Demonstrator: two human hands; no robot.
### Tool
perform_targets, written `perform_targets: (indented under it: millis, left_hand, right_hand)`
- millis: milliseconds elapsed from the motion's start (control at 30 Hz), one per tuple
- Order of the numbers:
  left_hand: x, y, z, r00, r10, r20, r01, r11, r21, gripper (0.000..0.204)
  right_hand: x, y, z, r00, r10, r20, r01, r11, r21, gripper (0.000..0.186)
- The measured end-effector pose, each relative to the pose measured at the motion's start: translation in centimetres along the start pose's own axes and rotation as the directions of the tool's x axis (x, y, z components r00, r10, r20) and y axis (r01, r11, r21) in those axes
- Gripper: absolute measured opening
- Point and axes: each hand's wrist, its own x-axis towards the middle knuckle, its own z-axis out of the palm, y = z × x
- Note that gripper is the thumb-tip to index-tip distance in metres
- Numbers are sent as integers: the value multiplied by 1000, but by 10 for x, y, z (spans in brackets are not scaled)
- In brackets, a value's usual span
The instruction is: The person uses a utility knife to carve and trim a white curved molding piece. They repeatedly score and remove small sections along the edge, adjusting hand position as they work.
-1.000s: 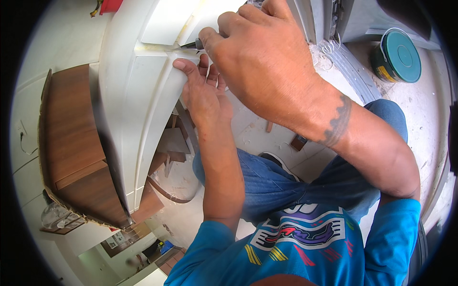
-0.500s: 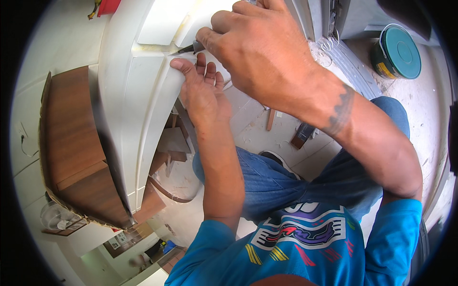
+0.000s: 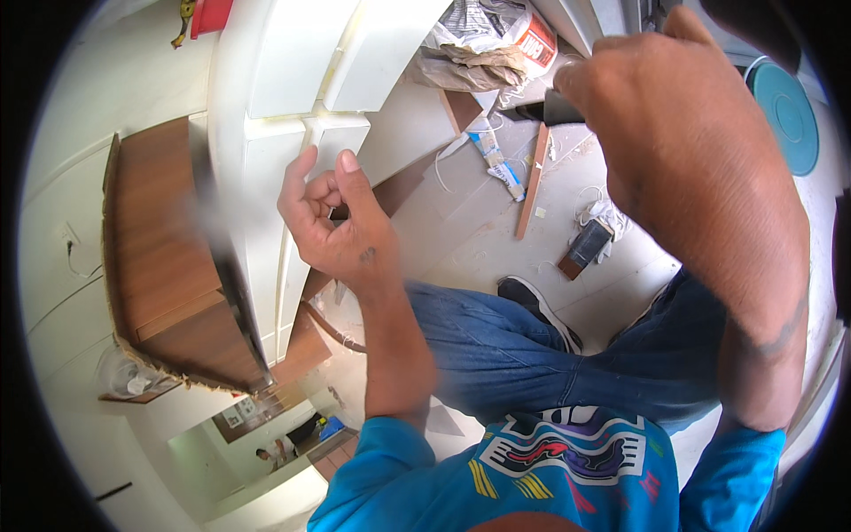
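Note:
White panels [image 3: 292, 66] with recessed, yellowish joints stand at the upper left. My left hand [image 3: 341, 222] is raised in front of their lower part, thumb and forefinger apart, the other fingers curled, nothing visible in it. I cannot tell whether it touches the panel edge. Off to the right, my right hand [image 3: 687, 151] is closed around a dark tool [image 3: 560, 108] with a narrow pointed tip aimed left. Most of that tool is hidden by the hand, so its kind is unclear. The tip is apart from the panels.
On the floor lie a wooden strip [image 3: 534, 182], a blue-and-white tube [image 3: 498, 167] and a dark block [image 3: 587, 246] beside a white cord. Crumpled bags [image 3: 470, 53] and a white-and-red tub [image 3: 536, 44] are beyond. A green-lidded bucket [image 3: 787, 120] stands right; brown boards [image 3: 155, 239] left.
My right hand has pulled the tool away from the panel joint, to the right. My left hand has moved slightly left and down, away from the tool's tip. The view has shifted.

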Motion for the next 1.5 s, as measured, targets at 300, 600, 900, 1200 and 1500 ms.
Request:
perform_targets:
  millis: [300, 600, 900, 1200, 1500]
  left_hand:
    - [60, 24, -28, 888, 163, 429, -395, 747, 534, 29]
    - [96, 35, -43, 659, 151, 737, -703, 472, 532, 27]
    - [105, 43, -56, 334, 133, 933, -846, 479, 234, 19]
    - [80, 41, -54, 651, 138, 746, -654, 601, 460, 36]
    - [109, 34, -38, 552, 204, 808, -766, 507, 395, 25]
  right_hand:
    - [-4, 17, -8, 999, -25, 29, 23, 999, 49, 8]
    - [-8, 30, -10, 997, -55, 52, 52, 997, 65, 8]
    - [-5, 34, -16, 995, -65, 69, 60, 995, 75, 11]
    - [3, 37, -11, 996, -64, 67, 59, 995, 80, 14]
    - [10, 37, -13, 995, -69, 74, 63, 995, 81, 17]
